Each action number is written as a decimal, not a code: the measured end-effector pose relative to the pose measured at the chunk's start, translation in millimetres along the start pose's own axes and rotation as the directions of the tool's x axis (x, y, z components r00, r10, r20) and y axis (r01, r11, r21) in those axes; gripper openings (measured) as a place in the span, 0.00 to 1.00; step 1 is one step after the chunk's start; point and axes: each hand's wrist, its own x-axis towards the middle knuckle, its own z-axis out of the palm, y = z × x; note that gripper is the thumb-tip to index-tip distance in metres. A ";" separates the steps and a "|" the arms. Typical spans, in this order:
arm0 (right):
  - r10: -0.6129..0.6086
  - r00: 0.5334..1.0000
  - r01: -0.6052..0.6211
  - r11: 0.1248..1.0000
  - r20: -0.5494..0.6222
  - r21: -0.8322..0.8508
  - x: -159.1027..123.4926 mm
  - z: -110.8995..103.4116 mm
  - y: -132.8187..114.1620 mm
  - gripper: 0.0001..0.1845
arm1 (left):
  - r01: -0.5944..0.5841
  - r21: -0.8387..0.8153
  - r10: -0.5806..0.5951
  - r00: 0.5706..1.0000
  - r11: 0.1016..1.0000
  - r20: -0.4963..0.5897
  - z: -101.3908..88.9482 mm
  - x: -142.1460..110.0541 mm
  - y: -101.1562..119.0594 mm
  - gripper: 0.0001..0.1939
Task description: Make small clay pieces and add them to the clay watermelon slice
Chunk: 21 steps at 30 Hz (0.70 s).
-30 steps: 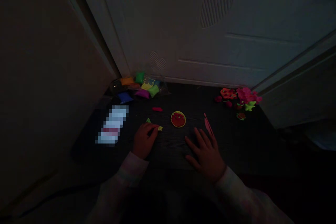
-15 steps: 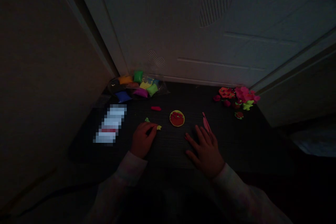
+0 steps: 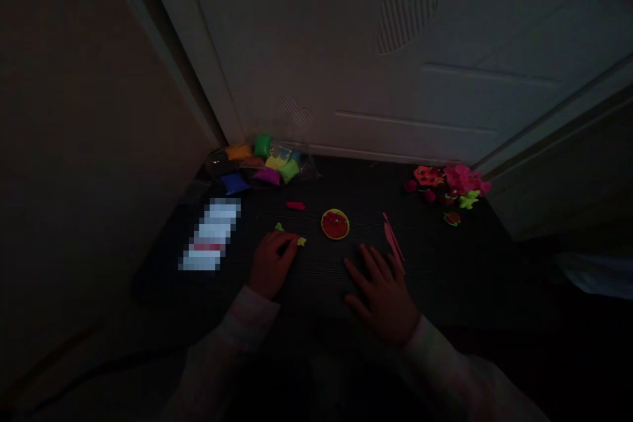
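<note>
My left hand point(image 3: 273, 264) rests on the dark table with thumb and forefinger pinched on a small yellow piece of modelling clay point(image 3: 302, 242). A small green piece of clay point(image 3: 279, 227) lies just beyond its knuckles, partly hidden. My right hand point(image 3: 383, 290) is spread over the tabletop, fingers apart and holding nothing. Beside its fingers lie pink clay tools point(image 3: 390, 241), a broad blade and a thin stick. Between and beyond both hands sits a round red clay disc with a yellow rim point(image 3: 335, 225), with small darker red and green bits on it.
A pink-red piece point(image 3: 295, 206) lies behind the disc. A clear bag of coloured clay packets point(image 3: 267, 175) is at the back left, above a blurred bright rectangle point(image 3: 211, 234). Clay flowers point(image 3: 459, 178) and a small round clay piece point(image 3: 452, 218) stand right. A white panel point(image 3: 321, 46) rises behind.
My right hand has drawn slightly left and back, off the pink tools, so more of them shows. My left hand keeps its pinch in nearly the same place.
</note>
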 end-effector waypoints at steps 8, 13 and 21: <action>-0.018 1.000 0.018 1.000 -0.021 0.005 -0.5 1.9 0.4 0.28 | -0.011 -0.008 0.011 1.000 1.000 -0.010 -1.4 0.1 1.9 0.08; -0.031 0.999 0.031 1.000 -0.018 0.003 -0.9 2.3 0.3 0.28 | -0.018 -0.005 0.018 1.000 1.000 -0.002 -0.7 -0.3 0.9 0.08; 0.026 0.998 -0.027 0.999 -0.055 -0.019 -0.8 4.5 0.2 0.28 | -0.005 0.003 0.005 1.000 1.000 0.008 0.2 -0.6 -1.5 0.08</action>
